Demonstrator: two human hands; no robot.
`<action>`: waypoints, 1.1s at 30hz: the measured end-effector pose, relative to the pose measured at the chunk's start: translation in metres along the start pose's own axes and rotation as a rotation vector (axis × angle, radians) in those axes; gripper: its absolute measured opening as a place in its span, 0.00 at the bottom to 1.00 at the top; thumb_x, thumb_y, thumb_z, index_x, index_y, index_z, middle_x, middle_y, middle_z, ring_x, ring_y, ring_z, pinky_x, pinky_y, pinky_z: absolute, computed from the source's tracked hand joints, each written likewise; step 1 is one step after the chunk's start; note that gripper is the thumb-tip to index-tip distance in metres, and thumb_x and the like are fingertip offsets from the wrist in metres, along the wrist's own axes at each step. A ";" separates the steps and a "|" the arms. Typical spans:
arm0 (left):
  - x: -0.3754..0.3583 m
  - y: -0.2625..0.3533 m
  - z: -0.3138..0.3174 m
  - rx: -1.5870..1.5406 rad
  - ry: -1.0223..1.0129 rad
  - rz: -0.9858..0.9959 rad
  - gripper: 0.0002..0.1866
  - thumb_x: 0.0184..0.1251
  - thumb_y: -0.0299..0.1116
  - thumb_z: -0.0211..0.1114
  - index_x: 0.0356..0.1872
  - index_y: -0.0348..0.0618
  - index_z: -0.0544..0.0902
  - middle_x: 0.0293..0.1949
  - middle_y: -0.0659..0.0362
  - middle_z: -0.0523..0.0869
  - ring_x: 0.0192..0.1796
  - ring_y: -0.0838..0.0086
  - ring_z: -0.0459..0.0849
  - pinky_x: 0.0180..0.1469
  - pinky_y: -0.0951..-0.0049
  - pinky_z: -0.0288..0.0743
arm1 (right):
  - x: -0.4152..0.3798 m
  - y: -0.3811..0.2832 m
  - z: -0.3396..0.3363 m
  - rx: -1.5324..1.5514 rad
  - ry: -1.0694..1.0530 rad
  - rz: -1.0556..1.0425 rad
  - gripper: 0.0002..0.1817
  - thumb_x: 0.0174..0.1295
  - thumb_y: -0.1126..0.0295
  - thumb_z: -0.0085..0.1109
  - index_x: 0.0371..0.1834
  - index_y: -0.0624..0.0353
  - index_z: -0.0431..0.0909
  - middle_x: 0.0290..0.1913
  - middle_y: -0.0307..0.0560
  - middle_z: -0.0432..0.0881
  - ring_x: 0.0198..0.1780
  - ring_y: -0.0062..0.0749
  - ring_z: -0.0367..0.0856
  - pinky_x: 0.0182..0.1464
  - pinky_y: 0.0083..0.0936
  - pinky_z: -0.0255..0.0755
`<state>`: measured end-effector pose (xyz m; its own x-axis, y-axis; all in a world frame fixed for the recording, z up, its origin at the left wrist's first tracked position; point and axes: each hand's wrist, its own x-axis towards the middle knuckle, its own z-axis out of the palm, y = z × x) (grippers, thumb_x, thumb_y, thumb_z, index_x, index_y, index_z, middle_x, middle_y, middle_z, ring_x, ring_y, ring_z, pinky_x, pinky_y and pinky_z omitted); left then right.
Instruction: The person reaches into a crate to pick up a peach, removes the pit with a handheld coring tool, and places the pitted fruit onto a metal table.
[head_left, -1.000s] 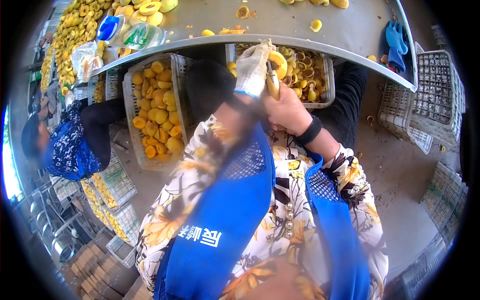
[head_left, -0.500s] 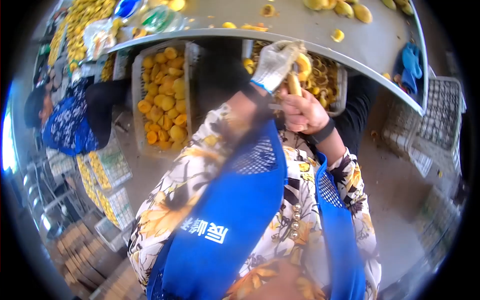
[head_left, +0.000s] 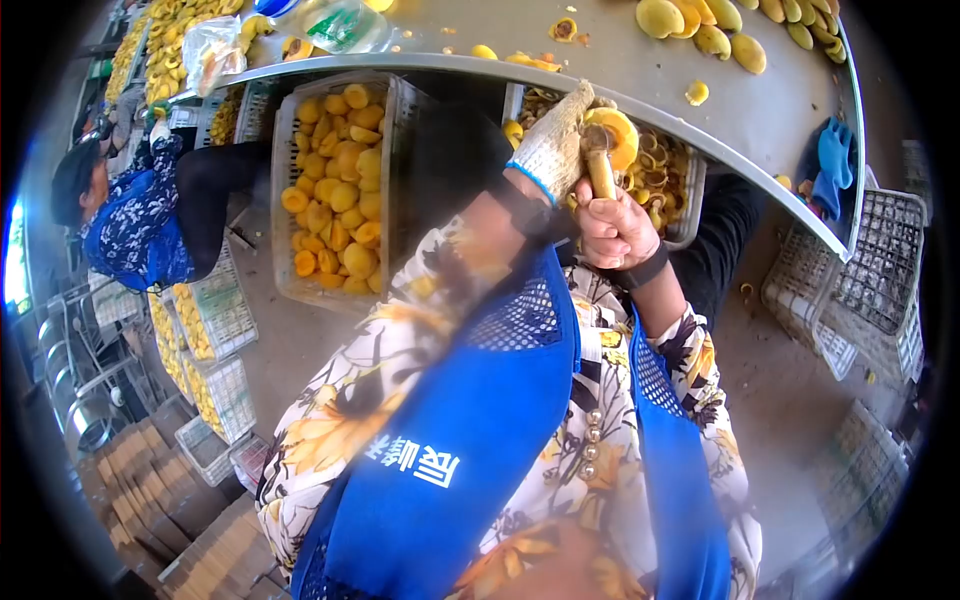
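My left hand (head_left: 552,142), in a whitish knit glove with a blue edge, is closed around a yellow peach half (head_left: 622,136) whose cut side shows. My bare right hand (head_left: 616,226) is wrapped round the wooden handle of a pitting tool (head_left: 601,174). The tool's head meets the peach's hollow; its exact shape is hard to see. Beneath both hands, under the table edge, stands a crate (head_left: 695,190) of pits and scraps. To the left, another crate (head_left: 283,200) is filled with yellow peach halves.
Above my hands runs a metal table (head_left: 600,62) carrying whole peaches (head_left: 712,42), a plastic bottle (head_left: 345,25) and a blue glove (head_left: 832,160). At left a person in a blue vest (head_left: 150,240) sits near crates of fruit. Stacked crates (head_left: 870,250) stand at right.
The peach half now faces up more openly, with the tool head against its middle. My gloved fingers have tilted upward. The whole view has shifted slightly.
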<state>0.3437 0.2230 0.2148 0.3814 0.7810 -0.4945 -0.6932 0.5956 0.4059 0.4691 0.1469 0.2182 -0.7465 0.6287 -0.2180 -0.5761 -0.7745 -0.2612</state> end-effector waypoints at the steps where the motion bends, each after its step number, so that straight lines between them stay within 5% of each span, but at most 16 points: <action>1: 0.000 -0.002 0.001 -0.030 0.006 -0.013 0.14 0.63 0.44 0.56 0.35 0.42 0.78 0.28 0.60 0.79 0.31 0.72 0.78 0.32 0.73 0.74 | -0.002 -0.001 0.000 -0.010 0.001 0.001 0.05 0.62 0.73 0.44 0.40 0.59 0.63 0.16 0.33 0.59 0.07 0.12 0.50 0.07 0.12 0.47; 2: -0.001 -0.004 0.003 -0.080 0.016 -0.021 0.14 0.63 0.43 0.57 0.33 0.41 0.78 0.27 0.60 0.79 0.28 0.73 0.77 0.29 0.74 0.74 | -0.003 -0.002 0.000 -0.021 0.001 0.001 0.05 0.61 0.73 0.45 0.40 0.59 0.63 0.16 0.33 0.59 0.07 0.12 0.50 0.07 0.12 0.47; 5: -0.018 0.000 0.026 0.332 0.187 0.367 0.15 0.63 0.43 0.58 0.32 0.39 0.78 0.27 0.61 0.80 0.25 0.77 0.76 0.26 0.77 0.73 | -0.002 0.001 0.012 -0.191 0.136 -0.054 0.05 0.60 0.75 0.46 0.38 0.60 0.64 0.16 0.34 0.60 0.08 0.13 0.53 0.08 0.14 0.51; 7: -0.022 -0.007 0.025 0.593 0.161 0.633 0.13 0.62 0.39 0.60 0.35 0.37 0.79 0.25 0.63 0.79 0.24 0.82 0.76 0.27 0.84 0.74 | -0.001 0.006 0.020 -0.404 0.283 -0.075 0.05 0.58 0.76 0.45 0.36 0.60 0.64 0.17 0.35 0.62 0.09 0.15 0.56 0.09 0.15 0.55; 9: -0.020 -0.013 0.011 0.779 0.085 0.686 0.14 0.62 0.39 0.60 0.37 0.36 0.79 0.29 0.62 0.80 0.27 0.82 0.78 0.29 0.84 0.76 | 0.000 0.010 0.025 -0.668 0.442 -0.066 0.05 0.55 0.77 0.44 0.35 0.60 0.64 0.17 0.36 0.64 0.10 0.16 0.59 0.09 0.17 0.58; 13: -0.018 -0.013 -0.006 0.913 -0.039 0.579 0.15 0.67 0.37 0.53 0.45 0.35 0.77 0.43 0.56 0.82 0.43 0.79 0.79 0.46 0.79 0.72 | 0.002 0.014 0.036 -0.615 0.617 0.024 0.04 0.54 0.77 0.44 0.33 0.60 0.64 0.16 0.37 0.64 0.10 0.17 0.59 0.09 0.18 0.60; 16: -0.023 -0.005 0.000 0.895 -0.046 0.537 0.20 0.69 0.43 0.48 0.48 0.36 0.75 0.48 0.57 0.78 0.48 0.81 0.75 0.50 0.79 0.70 | -0.001 0.011 0.026 -0.361 0.453 0.022 0.03 0.57 0.76 0.45 0.33 0.59 0.63 0.16 0.36 0.64 0.10 0.16 0.58 0.09 0.18 0.58; 19: -0.026 0.002 -0.002 0.505 0.006 0.111 0.22 0.69 0.46 0.47 0.48 0.37 0.74 0.45 0.59 0.79 0.44 0.80 0.75 0.46 0.78 0.71 | 0.001 0.013 0.021 -0.284 0.271 0.037 0.03 0.59 0.75 0.46 0.33 0.58 0.63 0.16 0.35 0.62 0.09 0.15 0.56 0.09 0.17 0.57; 23: -0.026 0.001 -0.001 0.562 0.035 0.186 0.23 0.68 0.48 0.48 0.49 0.38 0.74 0.40 0.60 0.78 0.40 0.81 0.75 0.43 0.78 0.72 | 0.000 0.008 0.026 -0.256 0.264 0.069 0.03 0.59 0.75 0.46 0.34 0.58 0.63 0.15 0.34 0.61 0.08 0.14 0.54 0.09 0.17 0.55; 26: -0.017 -0.002 -0.008 0.150 0.053 -0.089 0.21 0.65 0.53 0.50 0.45 0.46 0.75 0.34 0.61 0.80 0.31 0.72 0.77 0.32 0.71 0.74 | -0.001 0.003 0.019 -0.205 0.172 0.079 0.04 0.59 0.76 0.46 0.36 0.58 0.63 0.15 0.34 0.60 0.07 0.15 0.53 0.08 0.17 0.53; 28: -0.024 -0.011 -0.008 0.251 -0.064 0.215 0.23 0.65 0.54 0.48 0.47 0.47 0.74 0.37 0.59 0.80 0.35 0.69 0.78 0.36 0.67 0.75 | -0.002 0.006 0.008 -0.182 -0.038 -0.006 0.05 0.59 0.76 0.46 0.37 0.58 0.63 0.14 0.33 0.59 0.07 0.15 0.52 0.07 0.16 0.51; 31: 0.000 -0.016 -0.042 0.268 -0.102 0.149 0.23 0.67 0.54 0.45 0.49 0.46 0.72 0.43 0.55 0.79 0.43 0.64 0.78 0.43 0.60 0.75 | -0.016 -0.005 -0.006 -0.081 -0.073 -0.197 0.08 0.59 0.73 0.47 0.40 0.58 0.62 0.14 0.32 0.58 0.07 0.14 0.54 0.06 0.15 0.51; 33: -0.026 0.002 -0.010 0.274 0.129 0.126 0.23 0.67 0.53 0.44 0.50 0.45 0.71 0.45 0.54 0.78 0.45 0.64 0.79 0.44 0.58 0.75 | -0.031 -0.019 -0.016 -0.023 -0.054 -0.262 0.09 0.59 0.75 0.46 0.43 0.60 0.68 0.17 0.35 0.65 0.09 0.16 0.59 0.08 0.17 0.50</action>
<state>0.3264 0.2015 0.2211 0.2101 0.8320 -0.5134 -0.5330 0.5377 0.6533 0.5091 0.1433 0.2146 -0.5900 0.8023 -0.0901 -0.7445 -0.5839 -0.3239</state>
